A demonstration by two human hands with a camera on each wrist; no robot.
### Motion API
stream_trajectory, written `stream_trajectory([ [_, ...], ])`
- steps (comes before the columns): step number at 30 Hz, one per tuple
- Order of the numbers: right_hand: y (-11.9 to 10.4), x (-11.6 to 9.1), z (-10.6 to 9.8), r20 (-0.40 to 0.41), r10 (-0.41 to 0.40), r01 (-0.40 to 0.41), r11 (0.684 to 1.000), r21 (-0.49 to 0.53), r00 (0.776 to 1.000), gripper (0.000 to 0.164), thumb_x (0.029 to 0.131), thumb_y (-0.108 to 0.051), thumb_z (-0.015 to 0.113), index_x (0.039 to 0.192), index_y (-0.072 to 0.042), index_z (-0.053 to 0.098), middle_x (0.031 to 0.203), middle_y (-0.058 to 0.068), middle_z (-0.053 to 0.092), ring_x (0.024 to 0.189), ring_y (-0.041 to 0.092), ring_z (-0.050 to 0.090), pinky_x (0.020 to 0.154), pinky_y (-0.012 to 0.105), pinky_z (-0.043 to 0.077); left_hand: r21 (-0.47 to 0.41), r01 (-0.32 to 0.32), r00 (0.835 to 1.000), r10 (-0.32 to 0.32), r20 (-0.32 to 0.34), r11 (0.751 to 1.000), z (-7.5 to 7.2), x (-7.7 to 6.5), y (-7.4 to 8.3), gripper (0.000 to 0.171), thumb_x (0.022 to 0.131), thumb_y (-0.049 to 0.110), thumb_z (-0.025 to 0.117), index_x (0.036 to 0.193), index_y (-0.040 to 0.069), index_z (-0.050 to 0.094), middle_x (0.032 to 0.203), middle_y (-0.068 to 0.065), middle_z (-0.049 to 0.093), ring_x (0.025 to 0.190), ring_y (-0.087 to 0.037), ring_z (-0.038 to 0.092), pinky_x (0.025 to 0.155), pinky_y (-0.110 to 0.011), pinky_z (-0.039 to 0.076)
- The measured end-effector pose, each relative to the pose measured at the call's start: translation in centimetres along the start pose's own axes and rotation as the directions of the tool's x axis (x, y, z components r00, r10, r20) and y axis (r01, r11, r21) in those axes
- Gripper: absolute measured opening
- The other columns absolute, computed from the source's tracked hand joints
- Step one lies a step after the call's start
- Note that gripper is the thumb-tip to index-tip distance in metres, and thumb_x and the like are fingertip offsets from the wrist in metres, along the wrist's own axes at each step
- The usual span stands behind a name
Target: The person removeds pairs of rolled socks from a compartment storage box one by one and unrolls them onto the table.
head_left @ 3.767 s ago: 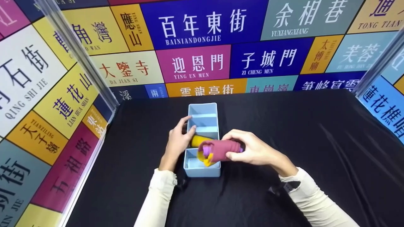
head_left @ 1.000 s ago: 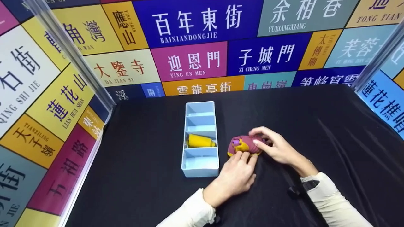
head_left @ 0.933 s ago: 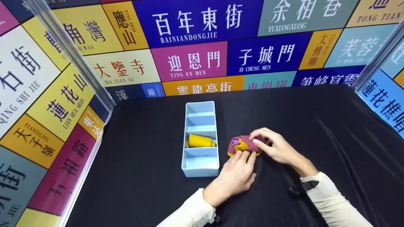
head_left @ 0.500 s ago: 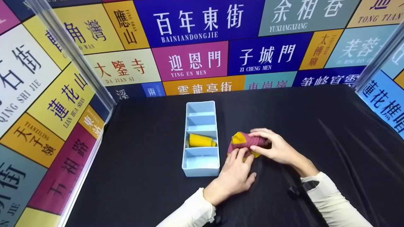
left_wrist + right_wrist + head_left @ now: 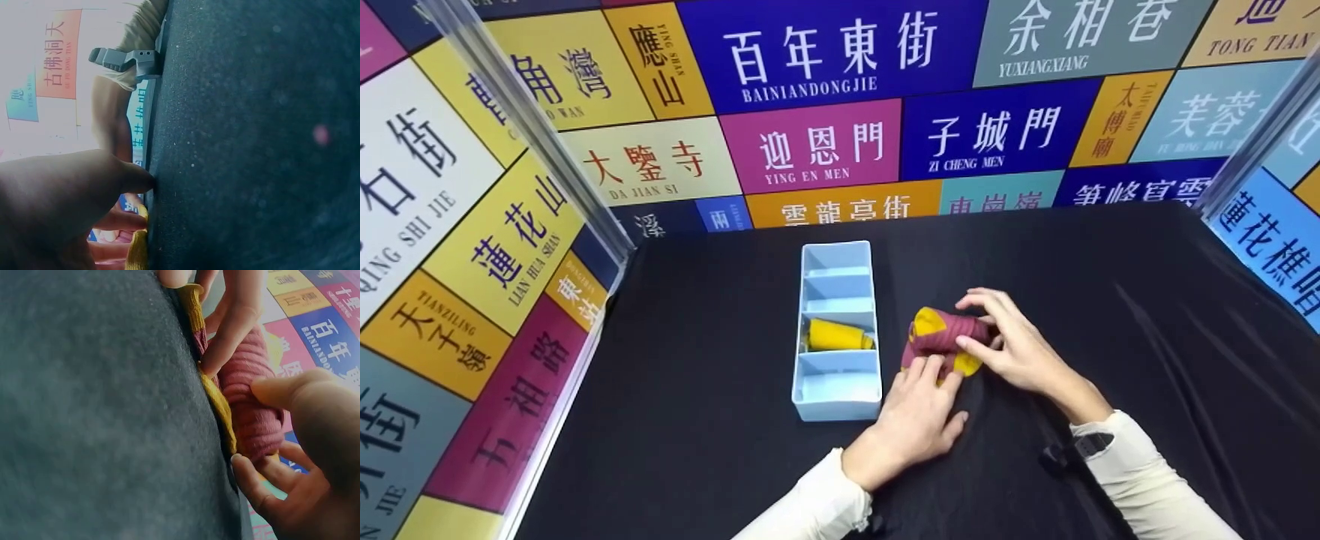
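Note:
Right of the box, on the black cloth, lies a maroon sock bundle (image 5: 949,334) with yellow patches. Its upper part is a ribbed roll (image 5: 250,405); a flatter part with a yellow edge (image 5: 222,410) lies beneath. My right hand (image 5: 1020,345) holds the roll's right end, thumb on the near side, fingers on the far side. With fairly straight fingertips, my left hand (image 5: 919,420) presses the flat part at its near edge. The left wrist view shows mostly the back of my left hand (image 5: 67,197) and little of the sock.
A light blue box (image 5: 836,409) with several compartments stands left of the bundle. A yellow rolled item (image 5: 836,335) lies in one compartment. Behind the black cloth (image 5: 697,337) stand walls of coloured sign panels (image 5: 817,146).
The bundle went from above the box to the cloth at its right, and my left hand left the box for it. Lately the roll has turned, showing a yellow patch on top.

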State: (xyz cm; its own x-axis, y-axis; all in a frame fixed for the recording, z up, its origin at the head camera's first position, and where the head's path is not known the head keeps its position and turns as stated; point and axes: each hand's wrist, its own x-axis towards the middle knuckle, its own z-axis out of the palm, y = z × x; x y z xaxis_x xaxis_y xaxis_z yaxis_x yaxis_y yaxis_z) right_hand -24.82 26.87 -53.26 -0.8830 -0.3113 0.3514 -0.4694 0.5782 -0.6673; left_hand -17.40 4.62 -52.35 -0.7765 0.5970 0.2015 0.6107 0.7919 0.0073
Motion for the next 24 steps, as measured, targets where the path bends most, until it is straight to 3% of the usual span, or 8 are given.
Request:
stream_trajectory([
  [5,-0.30,0.10,0.29,-0.033,-0.021,0.019,0.998,-0.061,0.999,0.026,0.101,-0.023,0.078,0.127,-0.020,0.074,0.134,0.003,0.067,0.110,0.018,0.064,0.074,0.027,0.057,-0.009,-0.009,1.000,0.009,0.011,1.000,-0.02,-0.02,-0.20,0.050,0.099,0.051,0.069,0.137,0.019,0.065,0.136,-0.005,0.059,0.124,-0.023,0.054,0.096,-0.039,0.053],
  [12,0.03,0.24,0.30,-0.019,-0.016,0.015,0.999,-0.038,1.000,0.043,0.092,-0.021,0.088,0.133,-0.011,0.075,0.150,0.020,0.062,0.115,0.028,0.067,0.075,0.030,0.060,-0.095,-0.011,1.000,0.013,0.014,0.995,0.12,0.06,-0.58,0.052,0.099,0.049,0.071,0.139,0.018,0.062,0.144,-0.009,0.055,0.132,-0.025,0.052,0.100,-0.039,0.052],
  [15,0.18,0.25,0.21,-0.014,-0.032,0.031,0.999,-0.045,0.999,0.044,0.092,-0.019,0.088,0.134,-0.010,0.075,0.144,0.017,0.065,0.112,0.025,0.068,0.078,0.031,0.061,-0.107,-0.009,1.000,0.011,0.018,0.994,0.12,0.10,-0.59,0.051,0.098,0.049,0.071,0.138,0.018,0.062,0.146,-0.010,0.054,0.135,-0.027,0.050,0.100,-0.040,0.051],
  [21,0.17,0.42,-0.16,-0.039,-0.038,0.035,0.996,-0.080,0.999,0.046,0.094,-0.019,0.087,0.137,-0.013,0.072,0.129,0.003,0.074,0.103,0.019,0.069,0.073,0.033,0.061,-0.088,-0.016,1.000,0.016,0.005,0.996,-0.08,0.14,-0.65,0.047,0.097,0.050,0.073,0.130,0.018,0.063,0.134,-0.008,0.058,0.124,-0.026,0.052,0.093,-0.039,0.051],
  [24,0.01,0.70,-0.31,-0.055,-0.023,0.018,0.996,-0.083,0.998,0.039,0.096,-0.021,0.085,0.131,-0.015,0.071,0.122,-0.001,0.075,0.100,0.017,0.069,0.071,0.032,0.061,-0.082,-0.015,1.000,0.016,0.005,0.997,-0.21,0.14,-0.65,0.046,0.097,0.050,0.073,0.128,0.018,0.064,0.132,-0.007,0.059,0.121,-0.026,0.053,0.091,-0.039,0.051],
])
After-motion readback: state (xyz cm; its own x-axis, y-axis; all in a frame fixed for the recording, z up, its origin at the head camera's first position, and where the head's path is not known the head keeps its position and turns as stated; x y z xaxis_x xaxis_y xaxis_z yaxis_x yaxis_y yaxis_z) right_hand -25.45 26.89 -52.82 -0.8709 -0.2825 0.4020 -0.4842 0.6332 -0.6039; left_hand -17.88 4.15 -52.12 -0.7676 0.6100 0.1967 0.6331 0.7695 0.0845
